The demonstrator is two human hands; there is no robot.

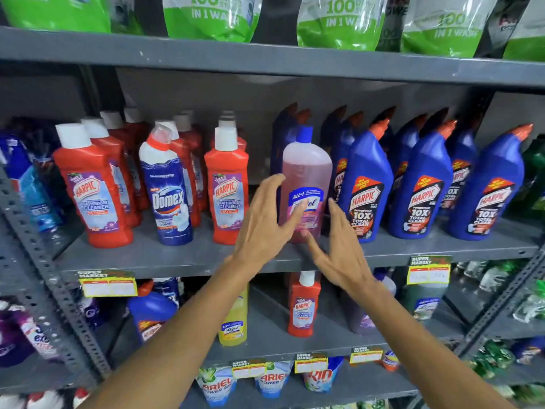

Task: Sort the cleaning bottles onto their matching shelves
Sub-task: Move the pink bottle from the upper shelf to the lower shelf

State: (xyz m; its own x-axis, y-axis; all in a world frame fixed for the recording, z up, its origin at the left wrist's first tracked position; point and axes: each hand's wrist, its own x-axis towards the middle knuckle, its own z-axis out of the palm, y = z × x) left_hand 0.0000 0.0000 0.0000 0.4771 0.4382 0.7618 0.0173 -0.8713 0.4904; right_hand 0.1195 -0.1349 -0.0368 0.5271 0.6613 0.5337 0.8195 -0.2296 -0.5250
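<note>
- A grey metal shelving unit [265,63] fills the view; its middle shelf [182,255] carries the bottles the person is working among.
- Green-and-white detergent pouches [212,16] line the shelf above the pink Lizol bottle.
- Blue Harpic toilet-cleaner bottles [418,184] with orange caps stand in rows just right of the pink Lizol bottle.
- Red Harpic Bathroom Cleaner bottles [94,187] with white caps stand in rows to its left, the nearest one [226,187] just beside it.
- A white-and-blue Domex bottle [168,187] stands among those red bottles, further left of the pink one.
- The pink Lizol bottle [306,178], blue-capped, stands upright on the middle shelf between the red and blue Harpic groups.
- The left hand [265,222] is spread, its fingertips [298,214] on the pink bottle's label; the grip is not closed around it.
- The right hand [342,249] is spread flat just right of and below the bottle, grip released, grasping nothing.
- On the shelf below the pink bottle stand a yellow Lizol bottle [233,323] and a lone red Harpic bottle [303,305].
</note>
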